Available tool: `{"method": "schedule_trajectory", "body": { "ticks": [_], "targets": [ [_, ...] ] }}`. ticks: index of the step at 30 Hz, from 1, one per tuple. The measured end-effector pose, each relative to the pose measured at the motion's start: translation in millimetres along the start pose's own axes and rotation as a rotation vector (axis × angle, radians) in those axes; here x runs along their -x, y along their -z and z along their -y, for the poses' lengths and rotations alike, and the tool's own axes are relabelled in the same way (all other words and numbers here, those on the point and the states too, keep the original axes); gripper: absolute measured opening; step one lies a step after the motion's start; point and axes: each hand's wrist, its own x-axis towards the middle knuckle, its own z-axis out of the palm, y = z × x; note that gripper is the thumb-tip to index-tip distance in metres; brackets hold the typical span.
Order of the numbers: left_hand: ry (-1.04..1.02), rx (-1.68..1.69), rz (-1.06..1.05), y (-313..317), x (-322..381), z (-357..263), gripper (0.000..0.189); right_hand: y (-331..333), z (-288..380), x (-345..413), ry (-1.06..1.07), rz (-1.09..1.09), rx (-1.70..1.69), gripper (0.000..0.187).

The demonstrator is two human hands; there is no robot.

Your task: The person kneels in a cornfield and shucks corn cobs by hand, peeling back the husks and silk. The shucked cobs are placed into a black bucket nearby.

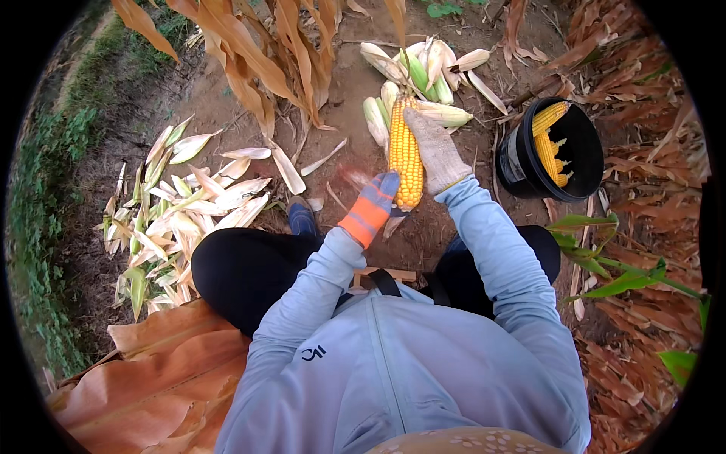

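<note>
A husked ear of yellow corn [405, 153] is held lengthwise in front of my knees. My left hand [374, 205], in an orange and blue-grey glove, grips its lower end, with the thumb on the near side. Along the ear's upper right side lies my right hand [434, 148], in a pale knit glove; its fingers are partly hidden. Just beyond the ear, several corn ears in pale and green husks [422, 68] lie on the soil.
To the right, a black bucket [507, 156] holds several husked yellow ears [545, 153]. A heap of stripped husks [187, 213] lies left of my knee. Dry corn leaves [255, 57] hang at the upper left. A green stalk [641, 275] reaches in from the right.
</note>
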Motion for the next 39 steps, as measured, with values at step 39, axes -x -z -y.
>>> {"method": "schedule_trajectory", "body": {
  "ticks": [39],
  "targets": [
    [0.494,0.379,-0.094,3,-10,-16,0.042,4,9,2,-0.193,0.342,0.123,0.035]
  ]
}}
